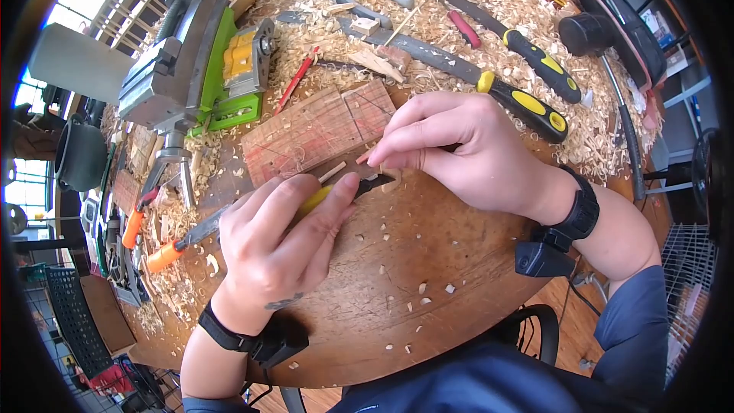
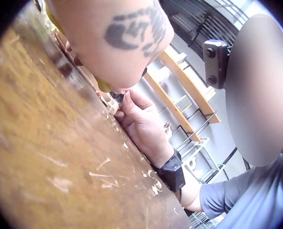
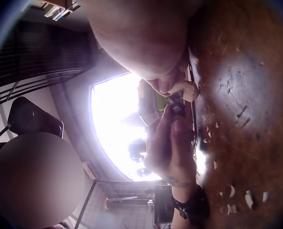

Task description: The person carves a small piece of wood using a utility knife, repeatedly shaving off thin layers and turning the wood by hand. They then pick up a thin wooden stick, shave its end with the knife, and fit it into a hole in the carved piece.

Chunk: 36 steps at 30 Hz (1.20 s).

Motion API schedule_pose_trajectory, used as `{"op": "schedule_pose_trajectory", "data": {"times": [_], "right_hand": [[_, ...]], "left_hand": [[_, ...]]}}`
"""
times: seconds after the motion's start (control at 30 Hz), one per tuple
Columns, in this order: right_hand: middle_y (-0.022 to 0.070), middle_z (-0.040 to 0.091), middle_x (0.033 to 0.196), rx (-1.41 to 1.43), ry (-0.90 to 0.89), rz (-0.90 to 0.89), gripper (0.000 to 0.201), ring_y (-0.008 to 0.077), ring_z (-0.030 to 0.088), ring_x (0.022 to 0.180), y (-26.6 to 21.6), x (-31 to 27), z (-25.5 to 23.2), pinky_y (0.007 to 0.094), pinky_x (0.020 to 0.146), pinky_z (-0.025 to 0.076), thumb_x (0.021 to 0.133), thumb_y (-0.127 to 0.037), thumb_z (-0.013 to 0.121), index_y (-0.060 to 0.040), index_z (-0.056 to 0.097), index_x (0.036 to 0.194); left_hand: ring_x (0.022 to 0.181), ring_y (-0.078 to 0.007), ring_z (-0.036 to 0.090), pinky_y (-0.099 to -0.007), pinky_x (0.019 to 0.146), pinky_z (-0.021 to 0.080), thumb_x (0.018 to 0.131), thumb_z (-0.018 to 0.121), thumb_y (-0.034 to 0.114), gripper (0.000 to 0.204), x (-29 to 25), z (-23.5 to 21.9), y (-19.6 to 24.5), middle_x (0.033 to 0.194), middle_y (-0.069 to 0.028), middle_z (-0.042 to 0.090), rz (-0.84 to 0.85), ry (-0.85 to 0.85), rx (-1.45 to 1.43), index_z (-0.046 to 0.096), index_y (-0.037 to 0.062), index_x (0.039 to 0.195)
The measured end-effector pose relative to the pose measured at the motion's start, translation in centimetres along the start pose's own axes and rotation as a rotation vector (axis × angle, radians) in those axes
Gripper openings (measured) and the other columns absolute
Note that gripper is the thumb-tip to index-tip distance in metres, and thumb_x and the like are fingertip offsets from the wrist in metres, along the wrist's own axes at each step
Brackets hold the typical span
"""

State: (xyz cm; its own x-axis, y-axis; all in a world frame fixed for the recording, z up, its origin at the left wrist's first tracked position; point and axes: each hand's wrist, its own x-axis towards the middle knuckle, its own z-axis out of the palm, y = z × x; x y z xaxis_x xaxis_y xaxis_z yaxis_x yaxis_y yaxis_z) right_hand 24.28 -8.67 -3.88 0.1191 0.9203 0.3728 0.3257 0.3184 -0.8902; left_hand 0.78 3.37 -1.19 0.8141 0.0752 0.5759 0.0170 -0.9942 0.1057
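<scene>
Working at a wide brown table of worn wood, just in front of a flat reddish wooden board and near a long grey steel file with black-and-yellow handle. Gripping, with curled fingers of the left hand, a slim yellow tool with dark tip; pinching, between thumb and fingers of the right hand, a small pale wooden piece, low above the table, beside or touching the dark tip, without being able to tell which.

Taking the tip for a blade, probably risking most of all a cut in the right fingertips, because of holding the piece so close. Also risking a split in the wood, because of pressing too strongly on something so small. Perhaps risking a lost grip too, because of having so little to pinch, and then losing the piece among the curled pale wood shavings.

Looking also for writing, from the largest: finding on the dark blue shirt only a tiny white mark, too small for reading; finding on the reddish board some thin dark lines, not words; reading no brand on the file's handle; seeing no label on the yellow tool, because of covering most of it with the fingers.
</scene>
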Motion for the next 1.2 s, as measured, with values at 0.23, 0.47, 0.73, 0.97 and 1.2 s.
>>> {"op": "schedule_pose_trajectory", "data": {"times": [0.23, 0.47, 0.73, 0.97, 1.2], "right_hand": [[0.0079, 0.081, 0.098, -0.009, 0.012, -0.016, 0.018, 0.0188, 0.075, 0.085, 0.0, 0.0, 0.0, 0.0308, 0.075, 0.059, 0.092, 0.005, 0.076, -0.0053, 0.086, 0.101], [0.0079, 0.079, 0.104, -0.058, -0.046, -0.022, 0.029, 0.0169, 0.076, 0.094, -0.1, -0.1, -0.4, 0.0284, 0.083, 0.063, 0.091, 0.017, 0.072, -0.003, 0.085, 0.108], [0.0075, 0.079, 0.103, -0.05, -0.041, -0.036, 0.027, 0.0165, 0.076, 0.094, 0.0, -0.1, -0.3, 0.0284, 0.082, 0.063, 0.092, 0.015, 0.073, -0.0027, 0.085, 0.107], [0.0082, 0.081, 0.097, -0.056, 0.038, -0.051, 0.013, 0.0196, 0.076, 0.083, 0.1, 0.0, 0.1, 0.0309, 0.073, 0.059, 0.091, 0.002, 0.08, -0.0049, 0.086, 0.101], [0.0089, 0.078, 0.103, -0.043, -0.041, -0.035, 0.031, 0.0175, 0.077, 0.092, 0.1, -0.1, -0.2, 0.0289, 0.083, 0.064, 0.092, 0.019, 0.068, -0.0013, 0.085, 0.109]], "left_hand": [[0.069, -0.0232, 0.067, -0.0363, 0.059, 0.052, 0.08, 0.086, 0.008, 0.036, 0.3, -0.8, 0.9, 0.09, -0.009, 0.067, 0.005, -0.159, 0.031, 0.085, 0.0037, 0.115], [0.064, -0.0169, 0.061, -0.032, 0.051, 0.047, 0.074, 0.088, 0.009, 0.042, -0.1, 0.1, 0.1, 0.09, -0.0051, 0.064, 0.012, 0.037, 0.086, 0.086, 0.007, 0.116], [0.062, -0.0159, 0.06, -0.0323, 0.05, 0.047, 0.076, 0.087, 0.006, 0.035, 0.2, 0.0, 0.5, 0.089, -0.0051, 0.064, 0.006, -0.005, 0.064, 0.086, 0.0063, 0.111], [0.062, -0.0155, 0.06, -0.0313, 0.05, 0.047, 0.076, 0.087, 0.007, 0.032, 0.2, 0.0, 1.1, 0.088, -0.0049, 0.064, 0.015, -0.047, 0.058, 0.086, 0.0068, 0.108], [0.062, -0.0167, 0.06, -0.0315, 0.05, 0.047, 0.073, 0.086, 0.007, 0.044, -0.1, 0.1, 0.5, 0.089, -0.0052, 0.063, 0.017, 0.028, 0.101, 0.086, 0.007, 0.116]]}}
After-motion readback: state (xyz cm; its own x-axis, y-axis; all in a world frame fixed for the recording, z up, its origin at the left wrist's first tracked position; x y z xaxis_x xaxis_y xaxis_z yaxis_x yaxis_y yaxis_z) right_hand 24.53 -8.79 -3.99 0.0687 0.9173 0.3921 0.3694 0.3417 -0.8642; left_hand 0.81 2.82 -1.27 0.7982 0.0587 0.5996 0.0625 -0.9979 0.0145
